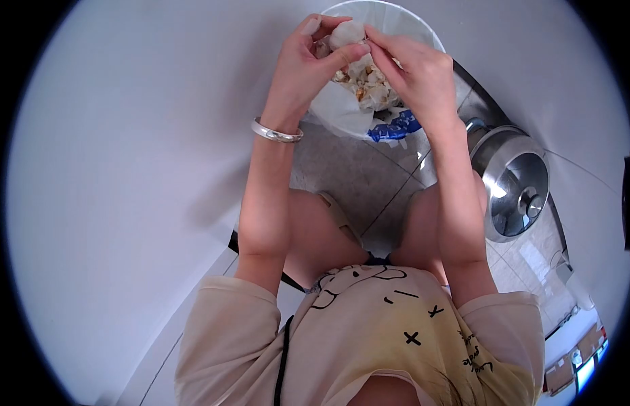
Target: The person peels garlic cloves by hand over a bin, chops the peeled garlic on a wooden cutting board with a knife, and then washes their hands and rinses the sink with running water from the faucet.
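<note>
My left hand is closed around a whitish garlic bulb, its thumb pressed along the near side. The fingertips of my right hand are pinched together against the bulb's right side; whatever thin piece of skin they may grip is too small to make out. Both hands are over a white bin lined with a plastic bag. Inside lie pale, brownish-tipped garlic peelings, partly covered by my hands. A crumpled blue wrapper sits at the bin's near side.
To the right, a steel pot with a glass lid stands by the bin, close to my right forearm. Grey floor tiles show between my knees. White surfaces rise on the left and right.
</note>
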### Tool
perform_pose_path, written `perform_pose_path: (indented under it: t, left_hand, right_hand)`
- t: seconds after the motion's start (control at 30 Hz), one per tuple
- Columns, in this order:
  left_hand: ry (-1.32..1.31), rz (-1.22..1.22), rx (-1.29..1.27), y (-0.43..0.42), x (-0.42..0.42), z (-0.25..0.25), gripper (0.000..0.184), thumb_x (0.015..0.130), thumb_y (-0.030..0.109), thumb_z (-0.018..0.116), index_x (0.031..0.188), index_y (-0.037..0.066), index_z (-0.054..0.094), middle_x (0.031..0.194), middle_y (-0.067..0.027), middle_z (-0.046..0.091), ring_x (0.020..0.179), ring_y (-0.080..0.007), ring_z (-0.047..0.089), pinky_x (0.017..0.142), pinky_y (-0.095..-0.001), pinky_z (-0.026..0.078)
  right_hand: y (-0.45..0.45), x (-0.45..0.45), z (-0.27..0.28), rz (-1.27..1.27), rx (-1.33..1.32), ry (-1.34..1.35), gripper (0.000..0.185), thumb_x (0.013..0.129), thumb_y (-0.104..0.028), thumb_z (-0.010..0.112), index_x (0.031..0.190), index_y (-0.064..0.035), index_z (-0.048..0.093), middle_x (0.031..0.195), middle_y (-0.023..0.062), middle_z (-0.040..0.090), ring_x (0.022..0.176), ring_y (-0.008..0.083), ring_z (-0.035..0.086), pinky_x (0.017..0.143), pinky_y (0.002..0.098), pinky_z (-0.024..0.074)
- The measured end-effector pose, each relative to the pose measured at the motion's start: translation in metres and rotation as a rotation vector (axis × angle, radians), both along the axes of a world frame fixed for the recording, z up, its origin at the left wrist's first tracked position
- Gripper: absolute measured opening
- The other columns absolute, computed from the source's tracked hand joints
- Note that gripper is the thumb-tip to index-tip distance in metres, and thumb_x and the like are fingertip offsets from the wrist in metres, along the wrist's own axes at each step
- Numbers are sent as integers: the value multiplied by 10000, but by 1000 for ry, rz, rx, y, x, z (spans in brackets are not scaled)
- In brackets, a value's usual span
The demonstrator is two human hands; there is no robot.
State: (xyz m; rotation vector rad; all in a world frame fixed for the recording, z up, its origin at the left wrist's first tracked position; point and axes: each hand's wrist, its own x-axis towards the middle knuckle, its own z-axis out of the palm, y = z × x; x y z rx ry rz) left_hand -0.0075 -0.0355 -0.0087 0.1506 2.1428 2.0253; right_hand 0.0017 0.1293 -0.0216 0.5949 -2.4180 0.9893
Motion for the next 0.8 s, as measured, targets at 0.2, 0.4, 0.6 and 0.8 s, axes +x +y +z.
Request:
perform_pose_path:
  t: [0.2, 0.4, 0.6, 0.8]
  left_hand:
    - [29, -4, 54, 6, 0, -2, 317, 795, 115, 667, 1067, -6, 559, 809, -22, 594, 690, -88, 517, 641, -230, 416]
    - [-160, -116, 419, -1, -5, -13, 335, 865, 173, 589, 1140, -13, 543, 989, -81, 603, 850, -139, 573, 716, -245, 456]
    - [-306, 12, 543, -3, -6, -9, 279, 860, 186, 605, 1089, 30, 578, 891, -47, 612, 757, -102, 566, 702, -218, 458]
    - [-231, -10, 222, -7, -7, -16, 331, 871, 252, 594, 1107, 22, 565, 958, -38, 608, 882, -101, 573, 703, -227, 456]
  right_hand:
    - [-6, 2, -5, -125, -114, -18, 133, 761, -110, 670, 881, -55, 679, 736, 78, 661, 627, 161, 652, 563, 246, 516]
    - [1, -6, -4, -327, -205, -127, 113, 747, -135, 665, 811, -42, 675, 672, 93, 653, 616, 176, 654, 577, 251, 511]
    - [5, -5, -2, -252, -193, -205, 131, 737, -147, 656, 829, -55, 671, 712, 92, 649, 628, 224, 639, 595, 288, 505]
    - [1, -9, -3, 40, -181, 52, 131, 775, -141, 632, 892, -95, 672, 780, 59, 633, 682, 227, 614, 596, 309, 497]
